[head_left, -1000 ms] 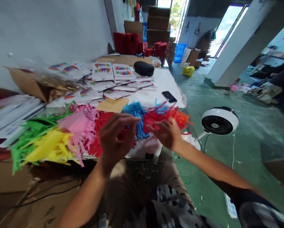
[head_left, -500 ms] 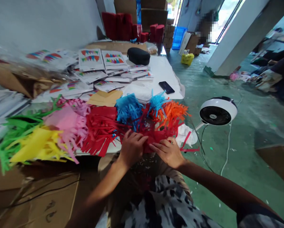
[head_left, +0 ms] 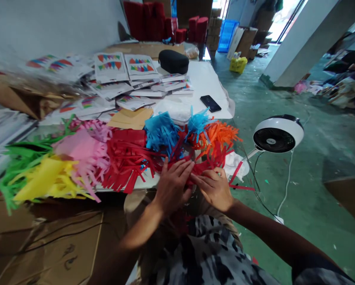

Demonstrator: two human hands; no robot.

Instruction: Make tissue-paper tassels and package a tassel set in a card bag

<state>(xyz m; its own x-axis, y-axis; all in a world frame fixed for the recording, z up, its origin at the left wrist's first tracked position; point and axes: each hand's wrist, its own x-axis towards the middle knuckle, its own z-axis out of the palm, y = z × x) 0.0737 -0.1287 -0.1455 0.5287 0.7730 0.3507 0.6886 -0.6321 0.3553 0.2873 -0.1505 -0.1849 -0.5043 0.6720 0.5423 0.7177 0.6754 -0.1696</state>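
Observation:
Both hands are working at a red fringed tissue paper (head_left: 208, 162) at the table's front edge, above my lap. My left hand (head_left: 175, 184) lies over its near left part, fingers long and close together, thumb tucked below, with red paper between them. My right hand (head_left: 215, 189) has bent fingers closed on the paper's right side, fingertips almost meeting the left hand's. Much of the paper is hidden beneath my hands. Close by lie a red fringed bundle (head_left: 128, 154), blue fringed bundles (head_left: 162, 128) and an orange fringed bundle (head_left: 224, 134).
Pink (head_left: 79, 144), yellow (head_left: 43, 180) and green fringed bundles (head_left: 24, 154) lie left. Behind are printed packets (head_left: 112, 67), a black case (head_left: 173, 62) and a phone (head_left: 210, 103). A fan (head_left: 276, 134) stands right, its cable on the floor. Cardboard (head_left: 67, 245) lies below left.
My left hand has turned flatter, its fingers stretching forward and right across the red paper. My right hand stays close by, fingers bent. The view has tilted slightly downward.

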